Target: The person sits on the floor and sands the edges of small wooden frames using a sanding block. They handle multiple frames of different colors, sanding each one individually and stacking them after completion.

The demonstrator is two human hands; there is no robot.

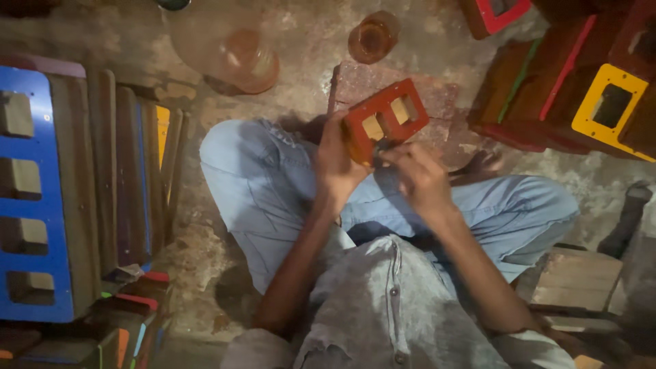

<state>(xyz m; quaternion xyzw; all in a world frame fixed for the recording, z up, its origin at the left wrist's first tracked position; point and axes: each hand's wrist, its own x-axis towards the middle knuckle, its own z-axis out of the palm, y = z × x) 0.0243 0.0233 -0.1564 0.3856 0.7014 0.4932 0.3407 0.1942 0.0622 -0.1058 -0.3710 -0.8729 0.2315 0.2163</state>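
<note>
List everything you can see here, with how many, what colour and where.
Red-faced board with two square cutouts: one, held over the lap.
Blue board with square cutouts: one, far left.
Wooden boards on edge: several, dark, beside the blue board.
Yellow-faced board: one, on the upper right stack.
Clear plastic jar: one, top centre.
Amber glass: one, right of the jar.
Brick: one, reddish, under the red-faced board.
Wooden block: one, pale, lower right.
Left hand: grips the red-faced board.
Right hand: at its lower edge.

The left hand (336, 164) holds a red wooden box (384, 120) with two square holes. The right hand (420, 176) touches its near edge. A blue board (31, 198) lies far left.
</note>
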